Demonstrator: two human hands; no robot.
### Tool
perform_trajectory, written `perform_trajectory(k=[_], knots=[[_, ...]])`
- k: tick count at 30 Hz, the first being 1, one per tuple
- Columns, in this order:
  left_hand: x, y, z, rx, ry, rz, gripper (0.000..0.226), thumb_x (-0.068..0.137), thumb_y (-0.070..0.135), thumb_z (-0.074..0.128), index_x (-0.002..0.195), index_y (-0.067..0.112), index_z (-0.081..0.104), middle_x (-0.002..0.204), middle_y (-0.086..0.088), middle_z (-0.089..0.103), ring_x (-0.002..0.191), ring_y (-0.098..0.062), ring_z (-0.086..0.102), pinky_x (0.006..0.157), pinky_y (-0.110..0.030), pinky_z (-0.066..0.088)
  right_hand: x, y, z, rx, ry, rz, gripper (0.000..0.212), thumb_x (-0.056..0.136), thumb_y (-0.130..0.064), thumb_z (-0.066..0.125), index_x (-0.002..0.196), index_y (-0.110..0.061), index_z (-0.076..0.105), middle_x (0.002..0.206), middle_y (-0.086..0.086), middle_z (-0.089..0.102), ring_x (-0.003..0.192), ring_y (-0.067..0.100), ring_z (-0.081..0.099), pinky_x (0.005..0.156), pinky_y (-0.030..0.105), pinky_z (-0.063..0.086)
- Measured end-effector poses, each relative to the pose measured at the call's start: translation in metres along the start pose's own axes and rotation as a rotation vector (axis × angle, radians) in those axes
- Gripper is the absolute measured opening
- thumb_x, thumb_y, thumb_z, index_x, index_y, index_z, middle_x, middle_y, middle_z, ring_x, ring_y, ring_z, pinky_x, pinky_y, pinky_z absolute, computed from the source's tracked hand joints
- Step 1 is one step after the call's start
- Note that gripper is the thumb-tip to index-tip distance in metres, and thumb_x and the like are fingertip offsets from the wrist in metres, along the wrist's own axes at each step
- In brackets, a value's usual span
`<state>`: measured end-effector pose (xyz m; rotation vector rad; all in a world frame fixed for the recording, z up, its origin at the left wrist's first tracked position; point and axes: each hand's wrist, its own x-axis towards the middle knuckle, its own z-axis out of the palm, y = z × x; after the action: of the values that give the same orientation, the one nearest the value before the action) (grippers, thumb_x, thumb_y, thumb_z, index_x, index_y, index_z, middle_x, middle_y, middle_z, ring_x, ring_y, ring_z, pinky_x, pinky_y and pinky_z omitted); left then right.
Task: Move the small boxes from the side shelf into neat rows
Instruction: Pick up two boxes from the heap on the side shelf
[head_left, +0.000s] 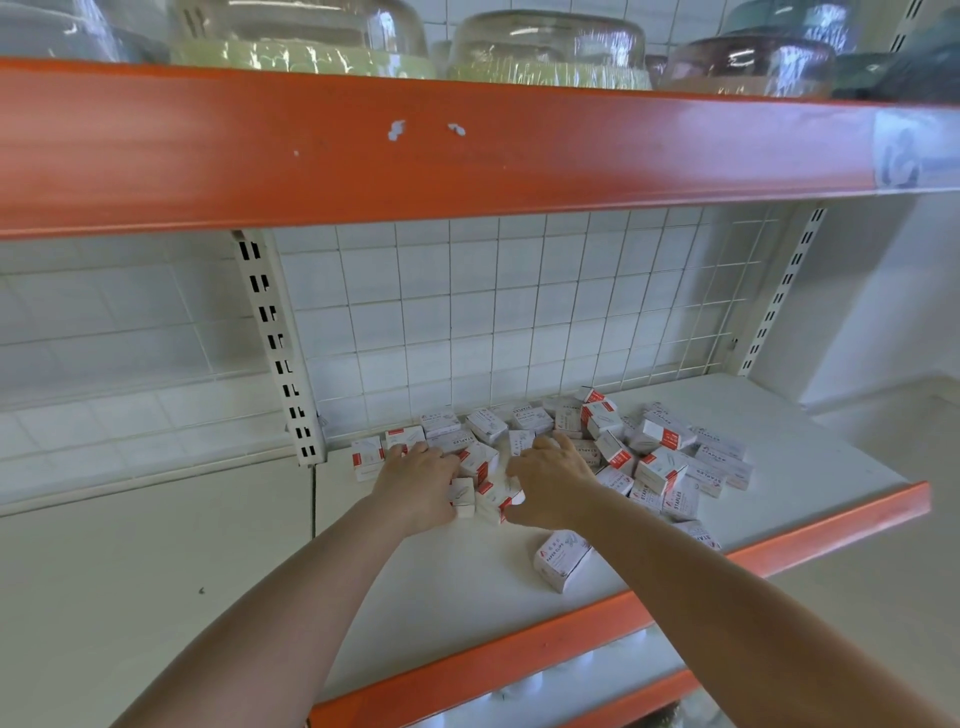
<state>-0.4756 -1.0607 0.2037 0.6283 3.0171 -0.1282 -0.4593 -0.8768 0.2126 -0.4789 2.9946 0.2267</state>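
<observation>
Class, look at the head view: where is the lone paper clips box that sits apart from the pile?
The paper clips box lies on the white shelf, nearer the front edge than the pile, just below the right hand and beside that forearm.

wrapped bowls (550, 49) above, wire grid (519, 306) behind

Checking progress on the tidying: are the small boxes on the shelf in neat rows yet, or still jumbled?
Still jumbled. The small boxes lie in a loose heap, tilted at mixed angles on the shelf; no rows show.
</observation>
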Motion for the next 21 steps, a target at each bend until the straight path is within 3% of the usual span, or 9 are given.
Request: perform_trajectory(k=[3, 7, 13, 21], knots=[[0.000, 0.001, -0.002, -0.039, -0.011, 0.000, 0.037, 0.085, 0.033, 0.057, 0.120, 0.020, 0.054, 0.121, -0.001, 0.058, 0.120, -0.022, 0.047, 0.108, -0.042, 0.027, 0.000, 0.000, 0.001, 0.019, 0.021, -0.014, 0.063, 0.084, -0.051, 0.060, 0.137, -0.019, 0.045, 0.135, 0.002, 0.049, 0.130, 0.023, 0.037, 0.115, 0.039, 0.019], [-0.002, 0.000, -0.001, -0.049, 0.001, 0.018, 0.036, 0.085, 0.031, 0.057, 0.118, 0.019, 0.053, 0.120, -0.001, 0.059, 0.119, -0.021, 0.049, 0.111, -0.042, 0.025, 0.000, -0.005, 0.004, 0.141, -0.041, -0.072, 0.065, 0.086, -0.028, 0.062, 0.145, -0.028, 0.035, 0.147, -0.002, 0.042, 0.133, 0.020, 0.040, 0.114, 0.038, 0.027], [-0.010, -0.005, -0.005, -0.072, -0.007, 0.084, 0.050, 0.085, 0.028, 0.056, 0.132, 0.044, 0.049, 0.125, 0.005, 0.059, 0.123, -0.018, 0.044, 0.110, -0.044, 0.025, -0.004, -0.010, -0.006, 0.100, -0.057, -0.063, 0.058, 0.089, -0.040, 0.064, 0.142, -0.033, 0.041, 0.135, 0.005, 0.047, 0.124, 0.023, 0.045, 0.105, 0.036, 0.032], [-0.031, -0.005, -0.014, -0.111, 0.093, 0.043, 0.053, 0.086, 0.022, 0.055, 0.135, 0.039, 0.046, 0.130, 0.004, 0.055, 0.125, -0.019, 0.044, 0.103, -0.037, 0.028, -0.009, -0.017, -0.009, 0.196, 0.033, -0.050, 0.047, 0.091, -0.033, 0.061, 0.131, -0.017, 0.042, 0.117, 0.006, 0.059, 0.104, 0.026, 0.059, 0.079, 0.035, 0.048]])
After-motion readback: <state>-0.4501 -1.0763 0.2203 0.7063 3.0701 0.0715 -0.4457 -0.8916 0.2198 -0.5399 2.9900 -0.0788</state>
